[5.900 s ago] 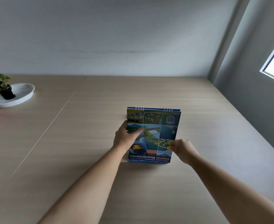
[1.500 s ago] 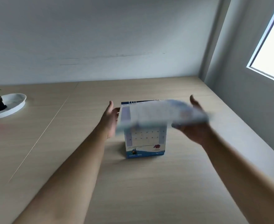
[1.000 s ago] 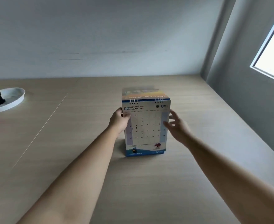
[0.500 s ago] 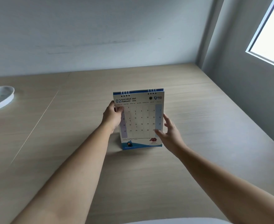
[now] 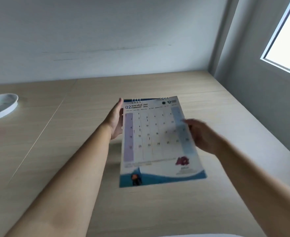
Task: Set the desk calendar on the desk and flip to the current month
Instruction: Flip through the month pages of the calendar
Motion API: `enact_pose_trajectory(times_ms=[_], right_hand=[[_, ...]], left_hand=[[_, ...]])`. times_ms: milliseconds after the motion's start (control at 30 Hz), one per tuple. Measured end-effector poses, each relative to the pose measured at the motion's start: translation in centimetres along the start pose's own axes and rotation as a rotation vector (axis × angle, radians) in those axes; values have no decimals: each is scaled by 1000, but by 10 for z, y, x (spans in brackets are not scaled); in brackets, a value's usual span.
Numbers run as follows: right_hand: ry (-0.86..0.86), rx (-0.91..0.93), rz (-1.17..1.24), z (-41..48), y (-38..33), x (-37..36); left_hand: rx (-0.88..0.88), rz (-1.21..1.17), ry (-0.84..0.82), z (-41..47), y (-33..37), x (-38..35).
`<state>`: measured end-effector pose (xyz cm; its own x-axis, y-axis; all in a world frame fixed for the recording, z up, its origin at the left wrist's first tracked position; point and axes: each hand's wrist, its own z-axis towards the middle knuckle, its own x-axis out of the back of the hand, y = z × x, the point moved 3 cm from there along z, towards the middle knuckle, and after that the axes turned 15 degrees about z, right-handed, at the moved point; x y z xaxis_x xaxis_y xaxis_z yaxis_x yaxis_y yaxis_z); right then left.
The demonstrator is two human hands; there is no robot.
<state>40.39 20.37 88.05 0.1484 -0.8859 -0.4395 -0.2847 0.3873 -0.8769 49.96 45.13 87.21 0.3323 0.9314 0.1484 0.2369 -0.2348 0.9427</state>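
The desk calendar (image 5: pixel 156 141) stands on the light wooden desk (image 5: pixel 209 194), spiral binding at the top. Its front page reads 02 February, and that page swings up toward me, blurred at its lower edge. My left hand (image 5: pixel 116 121) rests flat against the calendar's left edge near the top, fingers straight. My right hand (image 5: pixel 201 135) is at the page's right edge, fingers pinched on the sheet. The calendar's base is hidden behind the lifted page.
A white dish (image 5: pixel 3 106) with a small potted plant sits at the desk's far left. The wall runs along the desk's back, and a second wall with a window (image 5: pixel 287 35) closes the right side.
The February page has been lifted from its bottom toward me by my right hand. My left hand has opened flat along the left edge. Before that, an earlier page went over the top.
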Motion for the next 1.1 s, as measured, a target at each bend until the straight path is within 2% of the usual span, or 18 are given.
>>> enact_pose_trajectory(times_ms=[67, 133, 200, 300, 367, 433, 500, 633, 733, 833, 1100], right_hand=[[-108, 33, 171, -8, -34, -14], [-86, 125, 179, -3, -70, -22], [-6, 245, -26, 11, -100, -28], [208, 392, -519, 45, -118, -30], [282, 370, -817, 69, -111, -21], [255, 239, -941, 84, -90, -11], [229, 183, -874, 90, -66, -1], [347, 264, -644, 86, -27, 6], [358, 196, -539, 82, 4, 14], [368, 151, -563, 78, 21, 20], [414, 117, -645, 79, 14, 29]], left_hand=[[16, -5, 38, 2, 5, 5], [56, 0, 86, 2, 5, 1], [53, -8, 78, 3, 3, -6], [44, 18, 109, 2, -2, -13], [35, 53, 141, 2, -2, -13], [41, 87, 143, 4, -3, -12], [33, 116, 165, 8, -4, -11], [-38, 145, 276, 10, -8, -13], [-56, 135, 294, 12, -13, -16], [-49, 138, 300, 14, -14, -17], [-78, 182, 300, 16, -11, -30]])
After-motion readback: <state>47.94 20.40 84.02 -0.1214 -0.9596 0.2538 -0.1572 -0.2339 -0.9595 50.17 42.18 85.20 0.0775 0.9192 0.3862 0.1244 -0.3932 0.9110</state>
